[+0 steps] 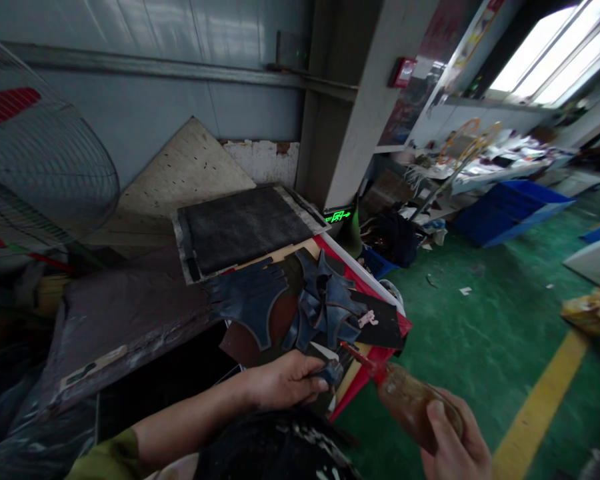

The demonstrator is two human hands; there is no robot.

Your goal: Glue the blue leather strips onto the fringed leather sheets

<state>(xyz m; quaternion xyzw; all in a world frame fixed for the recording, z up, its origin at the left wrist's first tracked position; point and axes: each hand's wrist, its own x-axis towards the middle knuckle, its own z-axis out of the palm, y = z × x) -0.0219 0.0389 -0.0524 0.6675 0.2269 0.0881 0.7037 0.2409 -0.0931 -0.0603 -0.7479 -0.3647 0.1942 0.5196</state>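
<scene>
My left hand [290,380] pinches a small dark blue piece [333,372], its thumb and fingers closed on the near edge. My right hand [455,433] is wrapped around an amber squeeze bottle [405,400], tilted so its red nozzle [364,360] points up and left, close to the blue piece. Whether the tip touches anything, I cannot tell. Just beyond the hands lie a flat dark blue cut-out [253,297] with slit edges and a heap of similar blue pieces [325,300]. A pink scrap [368,319] rests to the right of the heap.
Behind the pieces lies a black board [250,223] with pale edges. A large fan [45,147] stands at left, and a dark wrapped slab [130,313] lies beside the work surface. Farther right, a blue bin [505,210] stands on the green floor [460,320].
</scene>
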